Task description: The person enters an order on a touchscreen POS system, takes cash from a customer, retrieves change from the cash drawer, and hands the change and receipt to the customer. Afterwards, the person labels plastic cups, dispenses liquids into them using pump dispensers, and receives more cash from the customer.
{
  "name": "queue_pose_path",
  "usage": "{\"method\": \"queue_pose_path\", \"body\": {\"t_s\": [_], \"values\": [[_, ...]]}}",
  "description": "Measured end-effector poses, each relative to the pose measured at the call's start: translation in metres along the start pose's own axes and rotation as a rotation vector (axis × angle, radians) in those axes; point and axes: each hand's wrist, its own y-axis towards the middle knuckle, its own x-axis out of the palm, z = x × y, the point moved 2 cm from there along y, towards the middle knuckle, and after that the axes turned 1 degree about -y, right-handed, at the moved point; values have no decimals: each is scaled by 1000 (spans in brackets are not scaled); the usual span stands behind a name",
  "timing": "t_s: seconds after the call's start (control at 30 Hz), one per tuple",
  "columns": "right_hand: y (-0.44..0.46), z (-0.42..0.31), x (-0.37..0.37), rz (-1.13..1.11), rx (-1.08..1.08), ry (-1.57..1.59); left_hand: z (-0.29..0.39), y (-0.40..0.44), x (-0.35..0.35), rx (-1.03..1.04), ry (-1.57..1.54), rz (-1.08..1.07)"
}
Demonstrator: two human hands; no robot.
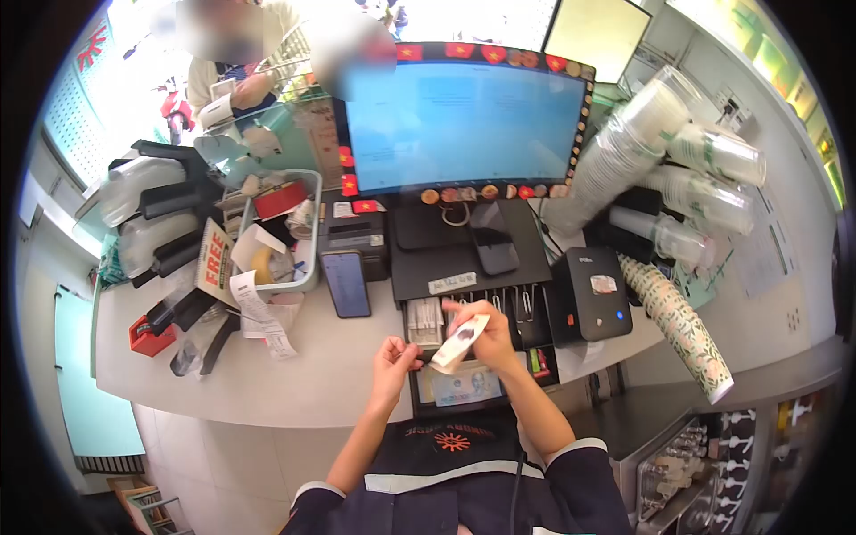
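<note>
A pale banknote (459, 346) is held in my right hand (492, 332), pinched between thumb and fingers above the open cash drawer (526, 366). My left hand (392, 364) is at the drawer's left edge, its fingers curled together; whether anything is in them is hidden. Inside the drawer, a stack of pale notes (423, 323) sits in the back left compartment. A bluish banknote (468, 388) lies flat in the front part. Metal clips (526, 305) stand over the compartments to the right, partly behind my right hand.
A monitor (464, 125) stands behind the drawer. Left are a phone (346, 283), a black printer (354, 239), a basket (312, 259) and receipts (263, 312). A black box (590, 294), stacked plastic cups (615, 147) and patterned paper cups (678, 330) are right. A person (236, 80) stands across the counter.
</note>
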Motion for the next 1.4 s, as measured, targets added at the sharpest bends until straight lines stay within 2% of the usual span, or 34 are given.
{"method": "queue_pose_path", "body": {"t_s": [0.03, 0.1, 0.13, 0.2, 0.23, 0.3, 0.33, 0.43, 0.57, 0.6, 0.67, 0.77, 0.8, 0.87, 0.93, 1.2, 1.27, 1.3, 1.37, 1.4], "values": [[-12, 12, -18, 55, 182, 53, -10, -5, 8, -8, 38, 36], [-24, 20, -38, -195, 218, -344, -20, -20, 15, 119, 198, 174], [-35, 30, -41, -333, 275, -439, -31, -26, 10, 318, 395, 129], [-62, 63, -43, -538, 4, -864, -52, -34, -1, 722, 784, 21], [-73, 74, -37, -601, -164, -1028, -58, -40, 1, 830, 891, -170], [-93, 101, -24, -629, -280, -1075, -57, -54, 15, 1035, 1084, -569], [-102, 112, -20, -711, -267, -1185, -60, -55, 18, 999, 1151, -569], [-105, 121, -15, -542, -398, -1249, -69, -57, 28, 883, 1355, -570], [-103, 84, -32, -411, -507, -1222, -94, -56, 21, 856, 1708, -526], [-101, 69, -44, -349, -373, -1118, -94, -54, 26, 733, 1762, -551], [-106, 47, -75, 23, -387, -1095, -90, -50, 33, 734, 1775, -520], [-132, 24, -128, 636, -33, -886, -84, -33, 41, 710, 1769, -449], [-149, 27, -151, 778, -51, -1097, -82, -24, 42, 727, 1773, -436], [-182, 31, -188, 989, 66, -1026, -78, -2, 41, 755, 1804, -410], [-211, 33, -213, 1093, 149, -1074, -68, 20, 43, 810, 1752, -380], [-246, 36, -253, 1228, 161, -1065, -56, 80, 41, 1107, 1590, -425], [-251, 45, -262, 1233, 217, -1067, -49, 86, 46, 1117, 1651, -316], [-251, 47, -265, 1237, 313, -1006, -45, 88, 51, 1121, 1677, -268], [-249, 60, -274, 1217, 361, -857, -38, 100, 60, 1033, 1708, -128], [-247, 69, -280, 1151, 316, -819, -36, 106, 63, 984, 1723, -55]]}}
